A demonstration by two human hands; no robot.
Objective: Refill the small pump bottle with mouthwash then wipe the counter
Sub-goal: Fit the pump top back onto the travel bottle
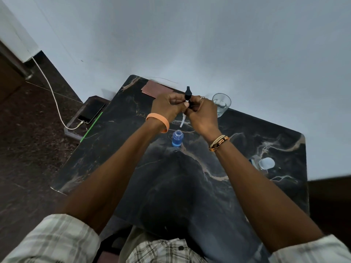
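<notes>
Off to the left, on a low ledge beside the tabletop (228, 196), a phone (91, 111) lies flat with a white charging cable (51, 88) running up toward the wall; it sits well apart from the liquids, which looks sensible.

Next comes the left hand (167, 108), an orange wristband (158, 121) on its wrist. It is curled nearly closed, thumb and fingertips pinching the black pump head (188, 95) from the left. The pump's white dip tube (183, 120) hangs down below the two hands, slanting toward the bottle. Behind the left hand, near the wall, a reddish-brown cloth (155, 89) lies flat, probably kept there for wiping afterwards.

The small pump bottle (177, 138) stands upright on the tabletop just below the hands, its neck open and blue mouthwash visible inside. It stands free, touched by neither hand. I would guess the pump is held directly above it so the tube can drop straight into the neck.

The right hand (203, 114), with a woven band (219, 142) at the wrist, is closed around the pump's lower collar. Whether the hands are adjusting the pump or only steadying it, I cannot tell.

Further right, a clear drinking glass (221, 104) stands near the wall, and close to the right edge lies a small pale thing (266, 163) I cannot identify.
</notes>
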